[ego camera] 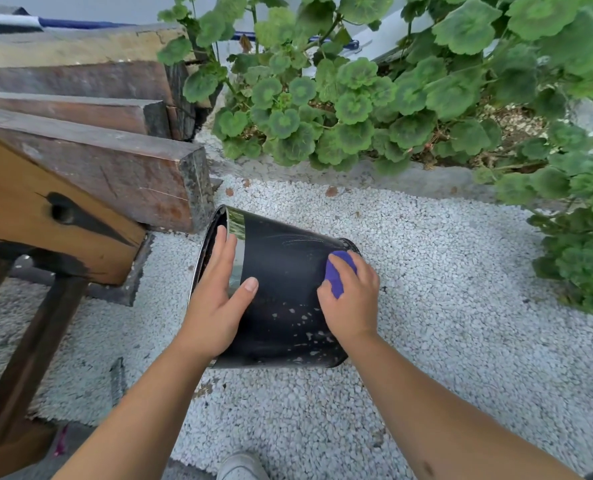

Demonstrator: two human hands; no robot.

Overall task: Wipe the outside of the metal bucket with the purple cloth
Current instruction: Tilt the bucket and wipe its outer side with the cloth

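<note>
The metal bucket [284, 282] is dark and shiny, lying on its side on white gravel with its open mouth to the left and its base to the right. Pale specks mark its lower side. My left hand [218, 299] rests flat on the bucket near the rim, fingers spread, steadying it. My right hand [352, 299] presses the purple cloth [340, 271] against the bucket's side near the base; most of the cloth is hidden under the fingers.
Stacked wooden beams [108, 161] and a wooden bench frame [45, 223] stand close on the left, almost touching the bucket's rim. Leafy green plants [392, 98] fill the back and right. White gravel [444, 306] covers the ground. A shoe tip [241, 467] shows at the bottom.
</note>
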